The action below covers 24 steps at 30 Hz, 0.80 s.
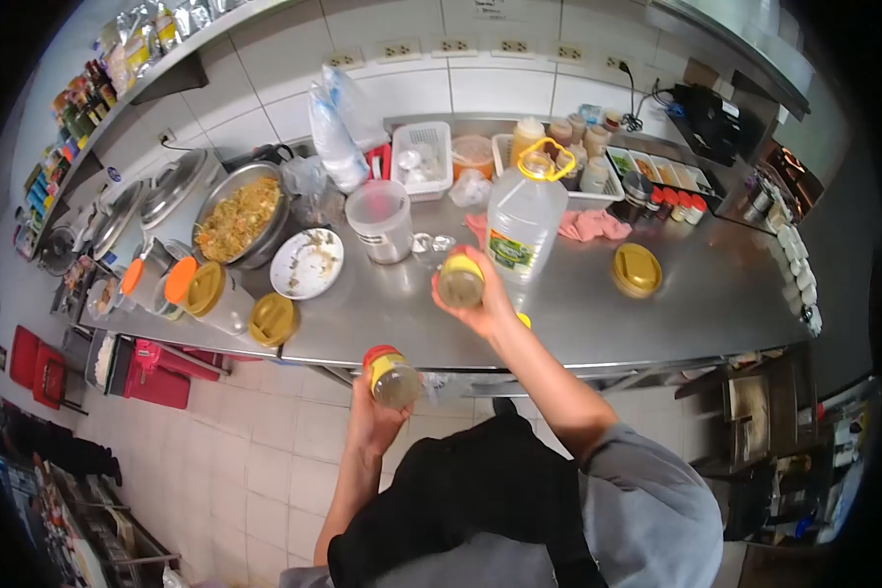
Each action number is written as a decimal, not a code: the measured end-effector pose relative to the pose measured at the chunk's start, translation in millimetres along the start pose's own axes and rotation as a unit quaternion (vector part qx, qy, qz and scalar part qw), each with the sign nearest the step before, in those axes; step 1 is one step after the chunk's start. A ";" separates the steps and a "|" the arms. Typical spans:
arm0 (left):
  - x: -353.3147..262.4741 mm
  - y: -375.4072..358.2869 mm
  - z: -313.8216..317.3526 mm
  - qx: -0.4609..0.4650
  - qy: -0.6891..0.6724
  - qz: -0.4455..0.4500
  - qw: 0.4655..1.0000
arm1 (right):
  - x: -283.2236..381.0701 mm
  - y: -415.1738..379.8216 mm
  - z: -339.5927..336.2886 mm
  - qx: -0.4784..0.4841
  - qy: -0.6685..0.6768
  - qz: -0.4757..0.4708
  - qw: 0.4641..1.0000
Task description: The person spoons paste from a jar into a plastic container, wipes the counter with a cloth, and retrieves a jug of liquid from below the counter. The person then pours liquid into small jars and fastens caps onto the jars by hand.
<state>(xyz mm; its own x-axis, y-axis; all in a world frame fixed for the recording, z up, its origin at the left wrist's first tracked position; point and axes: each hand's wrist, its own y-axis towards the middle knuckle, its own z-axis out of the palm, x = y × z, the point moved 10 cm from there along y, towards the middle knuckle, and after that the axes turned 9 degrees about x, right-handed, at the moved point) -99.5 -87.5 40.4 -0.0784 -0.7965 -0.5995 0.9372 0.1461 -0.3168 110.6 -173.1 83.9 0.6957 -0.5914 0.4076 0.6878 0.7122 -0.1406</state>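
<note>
My left hand (370,419) is wrapped round a small clear jar (396,383) with a red lid and a yellow label, held tilted in front of the counter edge. Similar in look, a second jar (460,282) sits in my right hand (490,312), its base towards me, above the steel counter (421,331). What is inside either jar is too small to make out. Just behind my right hand stands a large clear jug (522,220) with a yellow handle and a green label. A yellow bottle cap (524,320) lies near my right wrist.
A bowl of noodles (248,218), a soiled white plate (307,263) and a clear tub (380,223) stand to the left. Gold-lidded containers sit at both sides, one (637,270) on the right. Red-lidded shakers (680,204), a pink cloth (594,223) and a sauce-bottle basket (590,201) are farther back.
</note>
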 end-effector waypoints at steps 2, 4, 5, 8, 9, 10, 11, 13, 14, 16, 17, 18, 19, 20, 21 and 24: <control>-6.8 -3.8 5.5 0.027 0.012 0.015 0.999 | 2.4 -6.5 -0.3 -0.013 -0.015 0.006 1.000; -5.6 -1.0 0.9 0.027 0.000 0.025 0.999 | 15.2 13.8 -30.2 -0.042 0.039 -0.035 0.998; -1.4 -5.1 -0.4 0.019 0.002 0.016 1.000 | 11.0 19.7 -46.0 -0.077 0.077 -0.006 0.994; -10.2 -1.9 4.0 0.023 0.010 0.019 1.000 | 4.6 2.5 -16.9 0.007 -0.011 0.022 1.000; -7.6 -1.8 0.9 0.031 0.007 0.019 0.999 | 5.6 12.2 -31.7 -0.037 0.090 -0.012 0.995; -3.7 -3.6 -0.1 0.040 0.005 0.019 0.999 | 4.3 8.9 -40.6 -0.054 0.098 -0.009 0.994; -1.2 -3.6 -0.7 0.024 0.008 0.011 1.000 | 7.6 11.0 -42.5 -0.062 0.103 -0.009 0.993; -7.2 -4.9 8.3 0.024 0.013 0.013 1.000 | 9.6 7.6 -15.7 0.008 0.033 0.016 0.999; -3.2 -8.4 9.1 0.020 0.010 0.008 1.000 | 12.2 12.0 -12.1 0.015 0.045 0.008 0.999; 7.2 -4.2 -2.9 0.044 0.000 -0.001 0.999 | 12.9 19.3 -17.1 0.016 0.073 -0.005 0.997; 10.2 -2.4 -4.3 0.044 -0.004 -0.006 0.999 | 27.5 30.8 -38.9 -0.037 0.049 -0.052 0.997; 6.6 1.4 -2.5 0.047 -0.003 -0.004 0.999 | 22.9 23.0 -31.5 -0.021 0.039 -0.031 0.999; 2.8 -3.3 5.0 0.033 0.015 0.004 0.999 | 16.5 8.6 -12.5 0.002 0.028 -0.011 1.000; -4.2 1.4 8.3 0.040 0.014 0.011 0.999 | 12.1 -4.4 4.7 0.021 0.016 0.010 1.000; -3.8 1.7 8.5 0.044 0.009 0.013 0.999 | 13.1 -13.9 17.2 0.046 -0.054 0.007 0.997; 14.4 -11.6 2.6 0.036 0.002 0.000 0.999 | 31.5 25.0 -27.6 -0.050 0.007 -0.069 0.996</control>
<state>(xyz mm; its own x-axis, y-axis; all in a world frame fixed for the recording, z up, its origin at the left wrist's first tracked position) -110.7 -102.2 37.4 -0.0789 -0.7947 -0.6019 0.9593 0.1037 -0.2627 155.5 -184.3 68.3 0.5961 -0.6867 0.4162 0.7935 0.5831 -0.1743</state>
